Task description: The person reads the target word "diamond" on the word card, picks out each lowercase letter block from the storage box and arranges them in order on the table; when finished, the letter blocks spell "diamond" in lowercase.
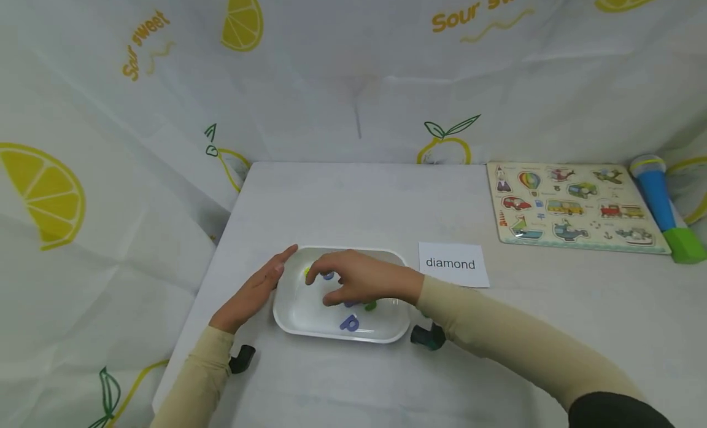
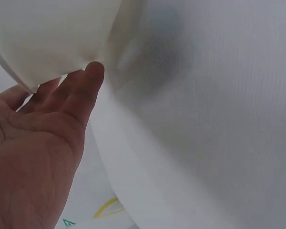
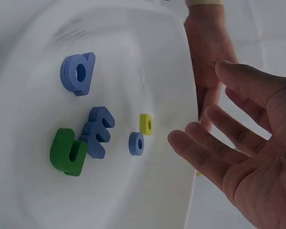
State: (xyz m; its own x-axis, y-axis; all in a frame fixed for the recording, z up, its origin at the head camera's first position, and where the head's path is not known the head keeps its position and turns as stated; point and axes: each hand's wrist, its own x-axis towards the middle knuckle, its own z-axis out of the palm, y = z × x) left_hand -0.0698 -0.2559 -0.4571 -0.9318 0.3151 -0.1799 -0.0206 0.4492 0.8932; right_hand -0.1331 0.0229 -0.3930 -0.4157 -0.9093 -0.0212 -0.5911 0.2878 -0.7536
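A white tray (image 1: 309, 323) holds several small letter pieces. The right wrist view shows a blue piece shaped like an a or d (image 3: 77, 74), a blue m (image 3: 96, 132), a green n- or u-shaped letter (image 3: 66, 152), a blue o (image 3: 136, 143) and a small yellow piece (image 3: 146, 124). Over the tray hovers my right hand (image 1: 364, 277), fingers spread and bent, nothing between them. My left hand (image 1: 254, 296) has its fingers extended along the tray's left side; in the left wrist view its fingertips (image 2: 96, 71) touch the tray wall (image 2: 47, 38).
A white card printed "diamond" (image 1: 453, 264) lies right of the tray, partly behind my right forearm. Farther right are a wooden picture puzzle board (image 1: 577, 207) and a blue toy microphone (image 1: 656, 198) with a green end. A lemon-print cloth (image 1: 353, 108) hangs behind the table.
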